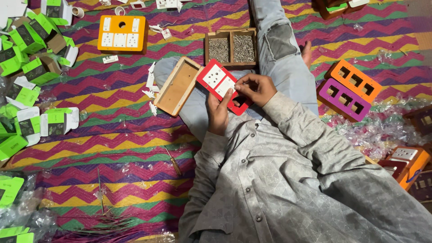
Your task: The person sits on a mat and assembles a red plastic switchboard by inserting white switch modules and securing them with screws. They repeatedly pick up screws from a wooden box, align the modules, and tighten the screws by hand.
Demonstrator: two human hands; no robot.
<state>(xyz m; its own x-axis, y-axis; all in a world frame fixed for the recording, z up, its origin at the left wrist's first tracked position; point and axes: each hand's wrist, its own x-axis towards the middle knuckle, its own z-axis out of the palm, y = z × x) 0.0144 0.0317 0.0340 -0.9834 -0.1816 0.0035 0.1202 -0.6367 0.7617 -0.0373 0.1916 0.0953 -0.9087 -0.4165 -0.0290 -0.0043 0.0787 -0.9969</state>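
Red plastic is what you have in both hands: a red switch plate fitted with white socket modules, held tilted over your lap, just beside an open wooden box back that leans against your knee. Your left hand grips the plate's lower edge from beneath, its fingers curled closed onto the face; much of the plate's bottom corner is hidden behind that hand. Your right hand pinches the plate's right edge, fingers bent tight. Whether it holds a small part as well cannot be made out, since the fingertips cover that spot.

Beyond the plate, a two-compartment wooden tray of screws sits on the zigzag-patterned mat. A finished orange switch board lies farther left. To your right, an orange frame and a purple frame touch each other, partly ringed by crumpled clear wrapping. Green cartons are piled along the left edge, several cut off by the border. A screwdriver lies on the mat near your left elbow.
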